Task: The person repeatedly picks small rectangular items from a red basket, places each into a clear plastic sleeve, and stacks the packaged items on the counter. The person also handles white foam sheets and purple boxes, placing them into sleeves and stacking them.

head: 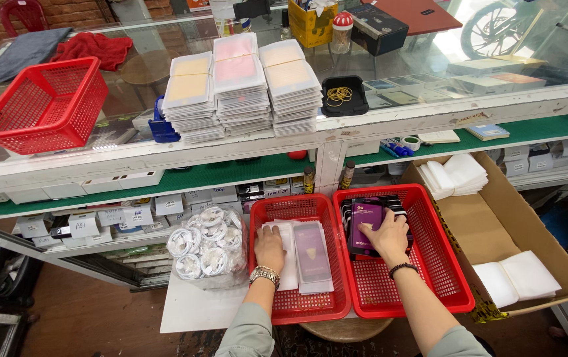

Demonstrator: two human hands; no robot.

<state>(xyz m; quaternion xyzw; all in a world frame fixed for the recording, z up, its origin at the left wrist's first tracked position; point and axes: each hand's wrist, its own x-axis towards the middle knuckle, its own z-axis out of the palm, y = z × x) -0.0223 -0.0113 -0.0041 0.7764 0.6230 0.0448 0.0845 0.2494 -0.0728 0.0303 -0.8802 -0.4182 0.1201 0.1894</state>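
My left hand (270, 247) lies flat, fingers loose, on white packets (288, 264) in a red basket (295, 305). Just beside it, my right hand (388, 233) grips a purple phone case (365, 225) in a second red basket (429, 291). Further right sits a cardboard box (482, 231).

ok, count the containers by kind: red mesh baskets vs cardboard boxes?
Red plastic mesh baskets: 3 (counter, under left hand, under right hand)
Open brown cardboard boxes: 1
Total: 4
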